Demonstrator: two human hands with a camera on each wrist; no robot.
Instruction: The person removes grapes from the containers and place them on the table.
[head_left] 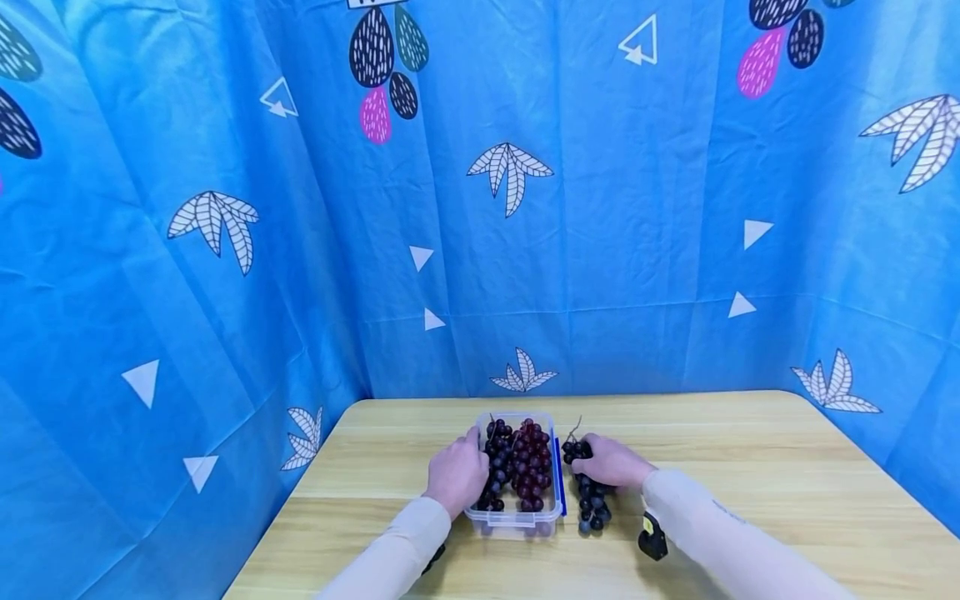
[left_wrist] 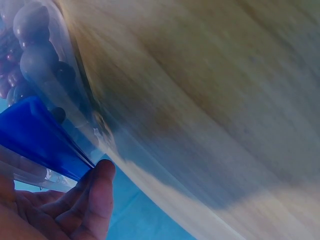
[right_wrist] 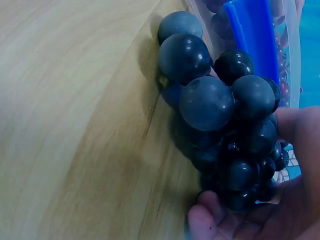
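A clear plastic container (head_left: 513,518) stands on the table, holding a bunch of dark grapes (head_left: 497,477) on its left and red grapes (head_left: 534,462) on its right. My left hand (head_left: 457,473) grips the container's left side. In the left wrist view, its fingers (left_wrist: 102,185) meet the lower end of a blue side latch (left_wrist: 40,135). Just right of the container, my right hand (head_left: 611,462) holds a bunch of black grapes (right_wrist: 207,102) around its upper part. The bunch's lower end (head_left: 592,521) hangs toward the table's front, and its stem (head_left: 576,427) points away from me.
The container's right blue latch (head_left: 561,475) hangs down beside the black grapes. Under everything is a light wooden table (head_left: 750,467), with a blue patterned curtain (head_left: 600,250) behind it and on both sides. A black wrist device (head_left: 652,537) sits by the right sleeve.
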